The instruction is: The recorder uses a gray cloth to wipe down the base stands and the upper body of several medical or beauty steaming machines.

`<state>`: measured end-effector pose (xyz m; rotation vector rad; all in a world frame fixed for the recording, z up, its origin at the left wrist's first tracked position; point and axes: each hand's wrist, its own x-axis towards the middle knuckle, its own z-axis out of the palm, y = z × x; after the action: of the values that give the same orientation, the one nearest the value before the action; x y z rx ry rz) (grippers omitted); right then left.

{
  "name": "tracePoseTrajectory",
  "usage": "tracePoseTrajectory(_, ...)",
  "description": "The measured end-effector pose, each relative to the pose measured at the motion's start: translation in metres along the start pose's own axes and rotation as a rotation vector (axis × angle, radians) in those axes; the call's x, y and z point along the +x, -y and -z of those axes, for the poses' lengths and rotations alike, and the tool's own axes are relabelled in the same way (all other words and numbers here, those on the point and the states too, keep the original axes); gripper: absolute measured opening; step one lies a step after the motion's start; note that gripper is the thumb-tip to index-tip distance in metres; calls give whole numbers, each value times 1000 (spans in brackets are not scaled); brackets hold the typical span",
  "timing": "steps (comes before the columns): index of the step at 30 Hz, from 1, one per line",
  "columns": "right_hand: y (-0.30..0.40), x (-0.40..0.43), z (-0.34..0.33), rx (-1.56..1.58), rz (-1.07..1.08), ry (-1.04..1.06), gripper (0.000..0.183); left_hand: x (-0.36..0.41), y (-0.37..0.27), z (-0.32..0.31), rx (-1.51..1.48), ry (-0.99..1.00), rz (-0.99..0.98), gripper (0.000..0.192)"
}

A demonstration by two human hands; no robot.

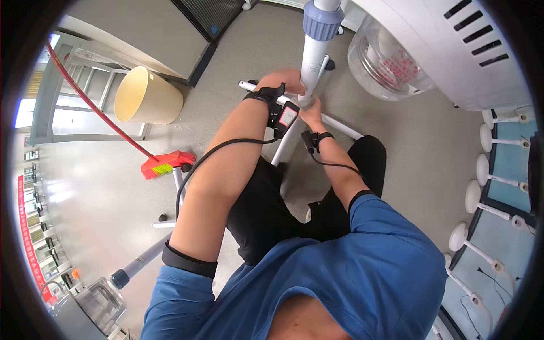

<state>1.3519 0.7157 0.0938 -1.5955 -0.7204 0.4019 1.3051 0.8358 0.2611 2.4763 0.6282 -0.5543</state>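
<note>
In front of me stands a white pole (313, 59) on a stand with spread white legs (342, 126) and dark castors. A blue-grey ribbed collar (323, 21) rings its upper part. My left hand (284, 80) is bent around the pole's lower end from the left; its fingertips are hidden behind the pole. Just below, my right hand (312, 113) grips the hub where pole and legs meet. Each wrist bears a strapped black device with a cable.
A white appliance housing (471, 76) with a transparent jar (386, 63) overhangs at upper right. Left are a cream bin (159, 100), a red broom (168, 163) and another wheeled stand (144, 257). Several white lamp-like devices (482, 170) line the right side.
</note>
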Motion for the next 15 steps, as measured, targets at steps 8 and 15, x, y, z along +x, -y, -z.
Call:
tracePoseTrajectory(8, 5, -14, 12, -165, -26, -4, 53, -8, 4, 12, -151, -26, -182, 56)
tracePoseTrajectory(15, -6, -21, 22, -339, -109, 20, 41, 9, 9, 6, -364, -159, -363, 43)
